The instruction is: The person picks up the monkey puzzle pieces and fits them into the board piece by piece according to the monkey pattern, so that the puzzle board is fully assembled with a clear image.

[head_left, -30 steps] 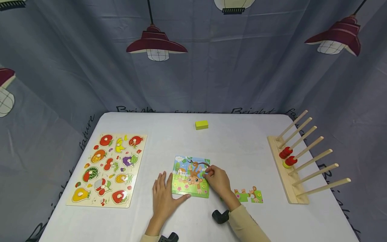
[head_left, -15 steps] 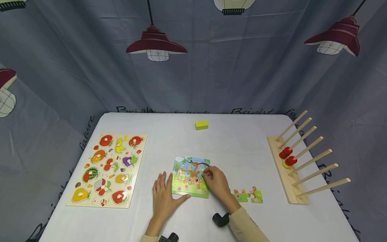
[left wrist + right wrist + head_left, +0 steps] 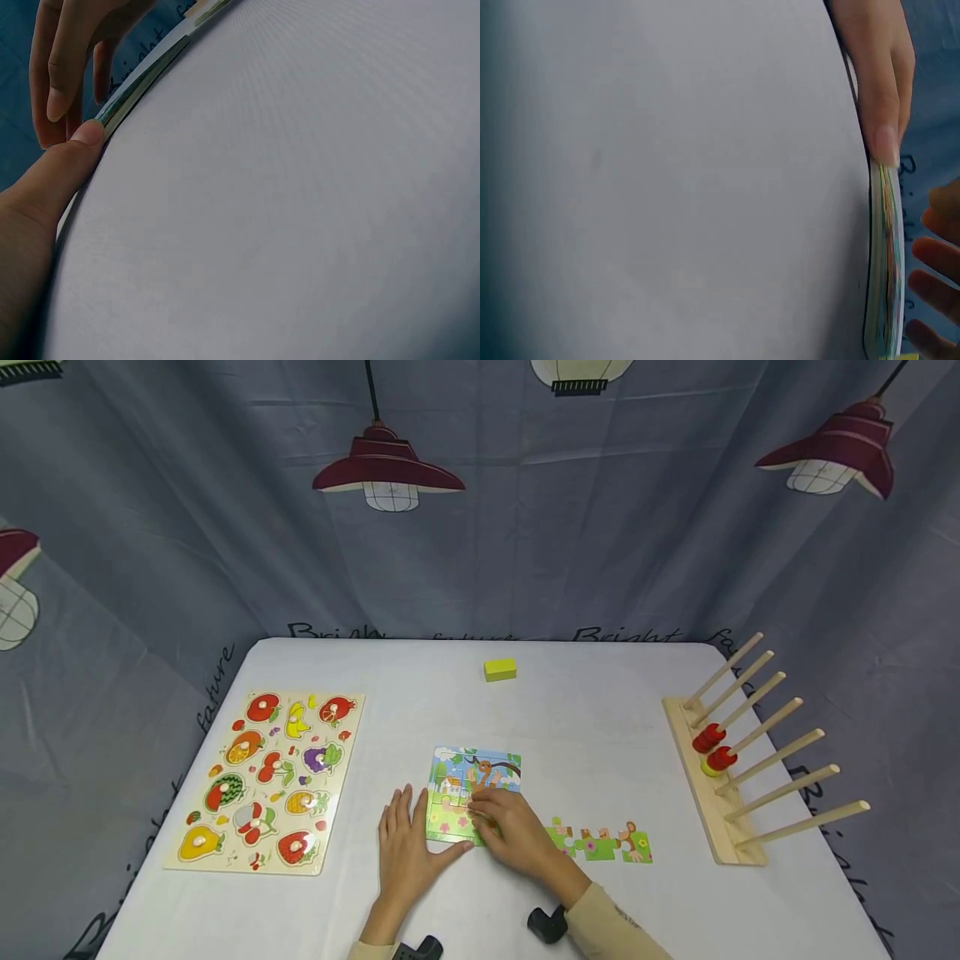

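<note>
In the head view my left hand rests at the left and lower edges of a monkey jigsaw puzzle, its fingers straight. My left thumb touches the puzzle's side in the left wrist view. My right hand is over the puzzle's middle and lower right, covering part of the picture. In the right wrist view its fingers hang down loosely bent, with no piece visible in them. Loose puzzle pieces lie in a row on the table, right of the puzzle.
A fruit knob puzzle board lies at the left. A yellow block sits at the back. A wooden peg rack with red and yellow beads stands at the right on the white table. A dark curtain hangs behind.
My right hand has moved left and slightly down from the puzzle's right edge to over its middle. Another loose piece at the row's left end has come into view. My left hand stays put.
</note>
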A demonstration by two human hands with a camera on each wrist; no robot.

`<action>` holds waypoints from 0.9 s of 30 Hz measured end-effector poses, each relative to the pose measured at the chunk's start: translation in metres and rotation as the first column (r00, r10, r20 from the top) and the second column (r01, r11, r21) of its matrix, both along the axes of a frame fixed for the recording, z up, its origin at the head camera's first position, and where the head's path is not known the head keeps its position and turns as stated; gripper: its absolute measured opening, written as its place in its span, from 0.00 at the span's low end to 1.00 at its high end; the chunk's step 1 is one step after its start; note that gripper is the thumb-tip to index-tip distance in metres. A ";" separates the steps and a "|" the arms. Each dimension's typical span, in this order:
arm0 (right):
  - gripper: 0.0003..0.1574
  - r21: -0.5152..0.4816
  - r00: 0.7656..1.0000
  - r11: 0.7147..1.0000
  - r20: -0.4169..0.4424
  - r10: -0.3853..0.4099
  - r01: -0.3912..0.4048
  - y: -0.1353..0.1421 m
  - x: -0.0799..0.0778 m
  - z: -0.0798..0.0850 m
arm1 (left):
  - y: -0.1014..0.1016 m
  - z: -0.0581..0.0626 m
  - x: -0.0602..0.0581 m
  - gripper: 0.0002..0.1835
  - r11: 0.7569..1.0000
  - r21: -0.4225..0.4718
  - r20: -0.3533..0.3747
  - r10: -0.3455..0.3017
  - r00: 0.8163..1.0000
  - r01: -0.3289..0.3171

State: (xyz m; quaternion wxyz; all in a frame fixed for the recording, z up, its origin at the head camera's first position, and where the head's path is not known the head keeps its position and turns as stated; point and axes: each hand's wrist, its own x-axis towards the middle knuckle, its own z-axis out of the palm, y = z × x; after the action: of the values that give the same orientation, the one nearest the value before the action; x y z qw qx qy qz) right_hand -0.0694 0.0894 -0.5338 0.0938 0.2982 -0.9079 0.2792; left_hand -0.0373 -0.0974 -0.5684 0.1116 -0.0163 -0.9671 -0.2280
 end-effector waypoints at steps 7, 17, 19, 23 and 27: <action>0.26 0.107 0.987 0.990 0.143 0.079 -0.095 -0.005 0.008 0.000 | -0.001 -0.002 0.000 0.58 1.000 -0.018 -0.041 0.002 0.999 -0.003; 0.34 0.167 0.969 0.981 0.237 0.062 -0.103 -0.007 0.010 0.001 | -0.002 -0.004 -0.001 0.56 1.000 -0.029 -0.062 -0.004 0.998 0.003; 0.34 0.165 0.971 0.981 0.231 0.062 -0.102 -0.007 0.010 0.001 | -0.002 -0.005 -0.001 0.56 0.999 -0.033 -0.073 -0.005 0.997 0.003; 0.34 0.155 0.973 0.983 0.221 0.065 -0.101 -0.007 0.009 0.000 | -0.001 -0.004 -0.001 0.56 1.000 -0.029 -0.070 -0.002 0.998 0.000; 0.34 0.142 0.970 0.984 0.233 0.069 -0.104 -0.007 0.009 0.001 | -0.001 -0.003 -0.001 0.56 1.000 -0.022 -0.043 0.004 0.999 -0.005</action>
State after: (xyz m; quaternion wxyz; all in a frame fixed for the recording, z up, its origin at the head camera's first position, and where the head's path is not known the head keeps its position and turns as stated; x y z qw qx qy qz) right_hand -0.0602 0.0824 -0.5330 -0.0459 0.3100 -0.9176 0.2446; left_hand -0.0379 -0.0984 -0.5717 0.1326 -0.0202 -0.9670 -0.2167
